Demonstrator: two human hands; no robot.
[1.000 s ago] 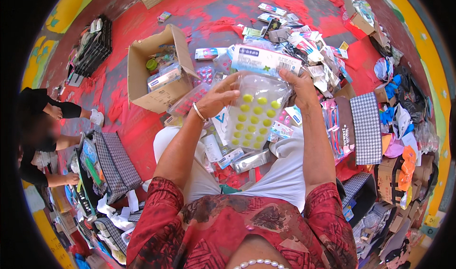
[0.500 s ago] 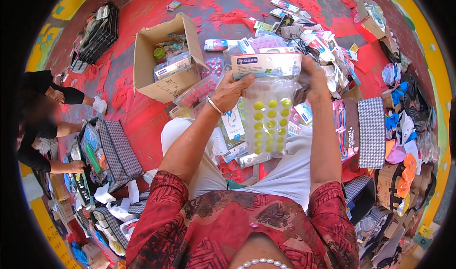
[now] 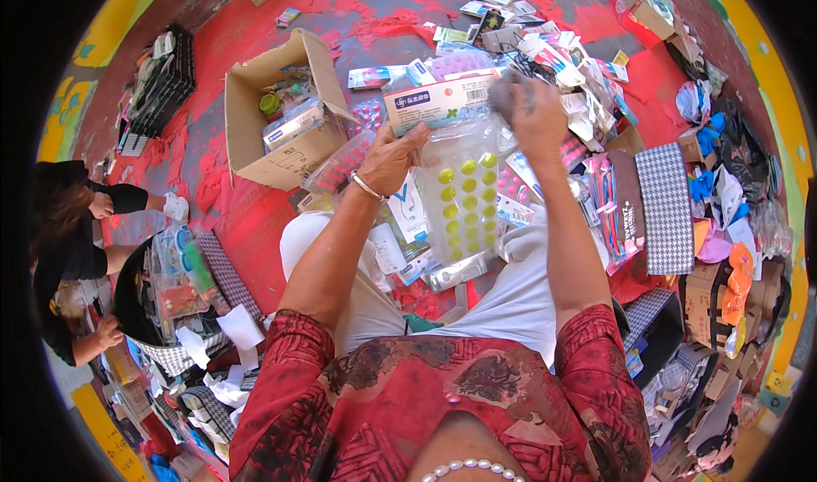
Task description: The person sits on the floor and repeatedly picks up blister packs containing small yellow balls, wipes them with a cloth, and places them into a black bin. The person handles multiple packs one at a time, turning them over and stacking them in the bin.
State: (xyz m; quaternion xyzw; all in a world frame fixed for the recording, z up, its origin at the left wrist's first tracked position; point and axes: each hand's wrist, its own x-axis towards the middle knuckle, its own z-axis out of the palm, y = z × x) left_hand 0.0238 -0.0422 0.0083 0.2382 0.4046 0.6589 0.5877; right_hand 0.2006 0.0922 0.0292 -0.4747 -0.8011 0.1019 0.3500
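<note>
red floor (image 3: 255, 235) beneath us, our left hand (image 3: 387, 160) pinches the header card (image 3: 436, 102), which could crease if our right hand (image 3: 540, 125), grip too blurred to tell, presses hard.

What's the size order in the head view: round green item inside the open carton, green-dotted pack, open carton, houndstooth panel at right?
1. Open carton and green-dotted pack: too close to rank; the pack looks nearer the camera.
2. Houndstooth panel.
3. Round green item.

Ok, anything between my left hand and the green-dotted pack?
Nothing visible: your left hand holds the clear pack by the left of its card header. Your right hand holds a dark grey thing at the header's right end.
</note>
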